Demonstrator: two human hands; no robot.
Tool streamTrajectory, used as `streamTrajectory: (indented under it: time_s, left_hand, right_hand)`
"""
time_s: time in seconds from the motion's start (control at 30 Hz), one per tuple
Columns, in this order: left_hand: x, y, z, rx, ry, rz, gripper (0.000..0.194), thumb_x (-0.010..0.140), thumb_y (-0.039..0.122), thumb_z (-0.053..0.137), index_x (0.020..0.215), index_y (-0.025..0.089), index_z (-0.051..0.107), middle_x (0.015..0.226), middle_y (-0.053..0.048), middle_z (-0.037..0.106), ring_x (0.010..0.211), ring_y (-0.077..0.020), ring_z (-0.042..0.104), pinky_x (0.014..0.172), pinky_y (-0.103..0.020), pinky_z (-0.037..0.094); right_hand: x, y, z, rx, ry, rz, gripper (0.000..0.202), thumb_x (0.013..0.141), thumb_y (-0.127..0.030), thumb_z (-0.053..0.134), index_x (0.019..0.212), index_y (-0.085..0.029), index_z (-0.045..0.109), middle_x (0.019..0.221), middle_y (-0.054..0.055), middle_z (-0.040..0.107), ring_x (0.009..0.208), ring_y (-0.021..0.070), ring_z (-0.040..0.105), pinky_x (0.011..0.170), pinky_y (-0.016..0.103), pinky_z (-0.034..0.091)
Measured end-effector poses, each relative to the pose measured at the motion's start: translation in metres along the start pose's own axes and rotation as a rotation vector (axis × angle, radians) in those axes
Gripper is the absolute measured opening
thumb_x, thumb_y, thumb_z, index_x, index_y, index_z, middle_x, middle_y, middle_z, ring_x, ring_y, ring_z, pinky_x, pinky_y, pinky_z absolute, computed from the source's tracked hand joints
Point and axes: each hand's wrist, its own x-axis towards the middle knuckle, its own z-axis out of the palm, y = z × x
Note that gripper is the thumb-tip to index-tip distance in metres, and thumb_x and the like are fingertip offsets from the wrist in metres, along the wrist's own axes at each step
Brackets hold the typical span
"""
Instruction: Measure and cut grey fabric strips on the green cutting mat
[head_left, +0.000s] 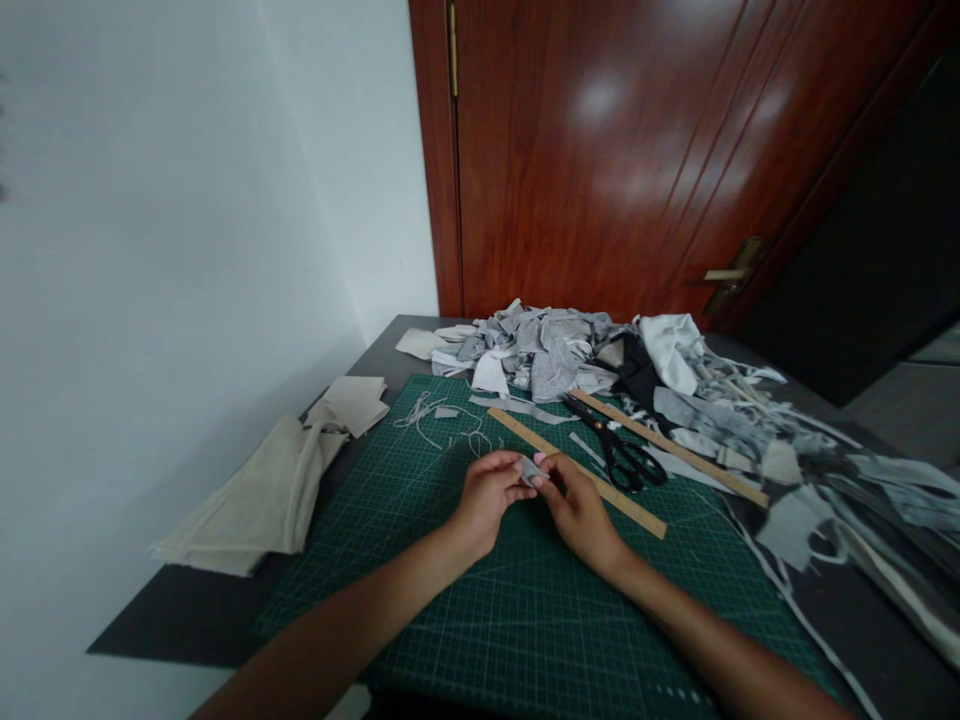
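Observation:
Between my two hands is a small grey piece of fabric [531, 470], pinched at both ends. My left hand [487, 497] grips its left side with thumb and fingers. My right hand [579, 505] holds the right side the same way. Both hands are above a green cutting mat [510, 620] with a printed grid. A wooden ruler [630, 508] lies partly behind my right hand. Just beyond it are black scissors [619, 455] and narrow fabric strips. Loose grey threads [421, 412] lie on the mat to the far left of my hands.
A heap of grey and white fabric scraps [551, 350] covers the table's back. More strips spread down the right side. A second wooden ruler [675, 450] lies beside the scissors. Folded cream cloth [259, 500] sits at the left edge by the white wall [187, 200].

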Motion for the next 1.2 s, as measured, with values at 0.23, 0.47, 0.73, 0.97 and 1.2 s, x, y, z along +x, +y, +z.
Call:
streamTrajectory:
  time_s: [0.23,0.47,0.73,0.97,1.2]
  left_hand:
    - [0.004,0.006,-0.002,-0.048,-0.117,-0.179,0.013,0.066,0.013,0.075,0.077,0.013,0.068,0.072,-0.005,0.067,0.066,-0.0145,0.064,0.067,-0.028,0.05]
    - [0.012,0.009,-0.008,0.057,-0.256,-0.321,0.023,0.064,0.006,0.063,0.084,0.01,0.073,0.072,-0.005,0.067,0.058,-0.0136,0.059,0.058,-0.028,0.045]
    - [0.016,0.009,-0.016,-0.02,-0.321,-0.383,0.015,0.067,0.006,0.074,0.081,0.01,0.072,0.073,-0.005,0.066,0.064,-0.0119,0.06,0.062,-0.024,0.045]
    - [0.011,0.008,-0.015,-0.005,-0.343,-0.335,0.026,0.07,0.029,0.09,0.08,0.011,0.073,0.073,-0.005,0.065,0.066,-0.0137,0.06,0.066,-0.028,0.05]
    - [0.01,0.009,-0.009,0.202,-0.248,-0.005,0.04,0.074,0.049,0.087,0.088,0.013,0.077,0.085,-0.008,0.071,0.081,-0.0186,0.065,0.074,-0.03,0.054]
  right_hand:
    - [0.004,-0.011,-0.025,-0.367,-0.213,-0.371,0.018,0.101,-0.013,0.051,0.101,-0.026,0.064,0.11,0.01,0.07,0.111,0.029,0.064,0.096,0.047,0.051]
    - [0.005,-0.021,-0.029,-0.391,-0.392,-0.514,0.028,0.101,-0.006,0.047,0.107,-0.026,0.066,0.136,0.011,0.068,0.127,0.0268,0.062,0.106,0.05,0.048]
    - [0.006,-0.014,-0.027,-0.352,-0.236,-0.484,0.021,0.104,-0.016,0.051,0.113,-0.029,0.066,0.118,0.008,0.077,0.111,0.0277,0.07,0.099,0.051,0.046]
    - [0.007,-0.009,-0.026,-0.344,-0.111,-0.432,0.018,0.101,-0.016,0.056,0.1,-0.028,0.07,0.096,0.006,0.078,0.098,0.0275,0.071,0.091,0.046,0.049]
    - [0.011,-0.004,-0.017,-0.195,0.023,-0.17,0.011,0.098,-0.022,0.063,0.105,-0.025,0.07,0.097,0.006,0.077,0.092,0.0259,0.072,0.086,0.04,0.054]
